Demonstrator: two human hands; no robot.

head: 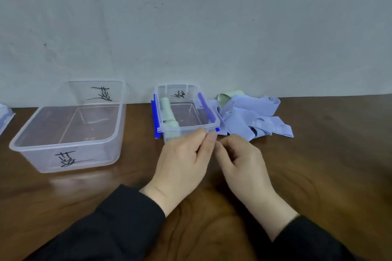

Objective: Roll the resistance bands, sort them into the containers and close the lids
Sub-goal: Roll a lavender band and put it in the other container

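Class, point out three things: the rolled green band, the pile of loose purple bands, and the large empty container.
rolled green band (168,112), head view, its middle
loose purple bands (250,117), head view, pile centre
large empty container (70,145), head view, front rim

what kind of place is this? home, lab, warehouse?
Can't say for sure; likely a plain indoor sorting setup. A dark wood-grain table is pushed against a bare scuffed wall, with hand-labelled clear containers and a pile of loose resistance bands. No furnishings or machinery in view.
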